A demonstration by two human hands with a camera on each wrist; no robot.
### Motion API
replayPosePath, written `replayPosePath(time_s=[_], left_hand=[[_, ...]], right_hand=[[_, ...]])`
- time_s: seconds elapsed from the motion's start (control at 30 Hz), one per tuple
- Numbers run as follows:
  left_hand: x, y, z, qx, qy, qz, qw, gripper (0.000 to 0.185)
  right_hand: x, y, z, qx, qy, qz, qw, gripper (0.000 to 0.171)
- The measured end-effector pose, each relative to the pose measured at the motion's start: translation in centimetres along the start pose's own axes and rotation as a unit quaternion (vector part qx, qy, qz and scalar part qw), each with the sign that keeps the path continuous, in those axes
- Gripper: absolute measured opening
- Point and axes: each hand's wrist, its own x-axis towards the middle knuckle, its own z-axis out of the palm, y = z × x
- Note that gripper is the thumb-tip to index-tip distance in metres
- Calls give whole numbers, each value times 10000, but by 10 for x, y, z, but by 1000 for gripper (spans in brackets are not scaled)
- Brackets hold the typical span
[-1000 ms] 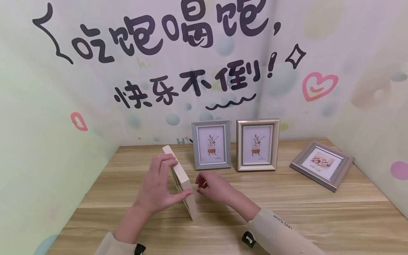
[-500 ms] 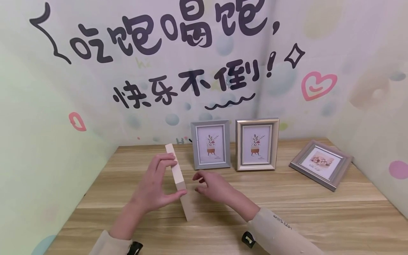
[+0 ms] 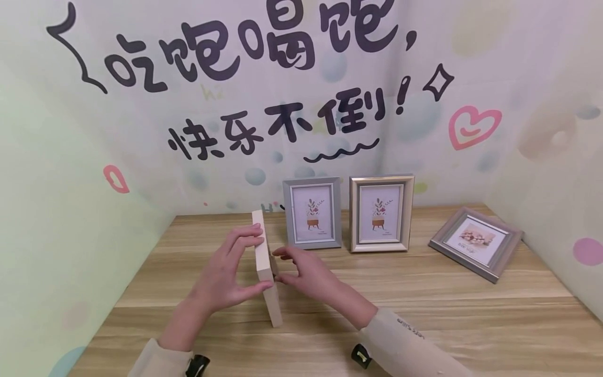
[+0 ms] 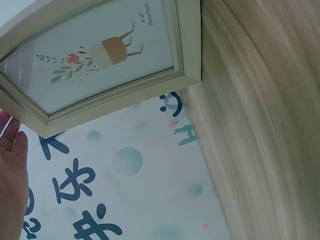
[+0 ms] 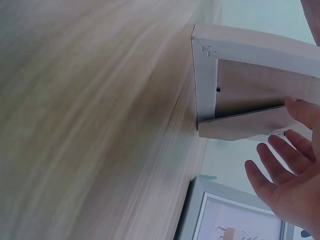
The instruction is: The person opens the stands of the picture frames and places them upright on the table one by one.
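A cream picture frame (image 3: pixel 266 272) stands on edge on the wooden table (image 3: pixel 424 314), seen edge-on in the head view. My left hand (image 3: pixel 237 264) pinches it, fingers on the top edge and thumb lower on the near edge. The left wrist view shows the frame's front (image 4: pixel 100 55) with a potted plant print, and my left hand (image 4: pixel 10 175) at the lower left. My right hand (image 3: pixel 284 265) reaches behind the frame with its fingers spread. In the right wrist view a fingertip of the right hand (image 5: pixel 285 175) touches the stand on the frame's back (image 5: pixel 250 95).
A grey frame (image 3: pixel 312 213) and a gold frame (image 3: pixel 380 213) stand upright by the back wall. A silver frame (image 3: pixel 476 243) lies flat at the right. Walls close the table on the left, back and right.
The cream frame has swung slightly, its top now further right. My right hand has moved left, from apart to touching the frame's back. The left hand keeps its grip.
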Motion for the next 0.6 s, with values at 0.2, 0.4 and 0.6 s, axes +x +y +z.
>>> replayPosePath(time_s=[0.2,0.4,0.6], left_hand=[[1,0,0,-40,-18,27,10000,74],[0,1,-1,21,-38,2,10000,73],[1,2,-3,124,-84,-55,9999,72]], right_hand=[[2,-4,2,-140,129,-144,9997,45],[3,-8,2,-197,134,-235,9994,41],[3,-9,1,-371,159,-370,9985,39]])
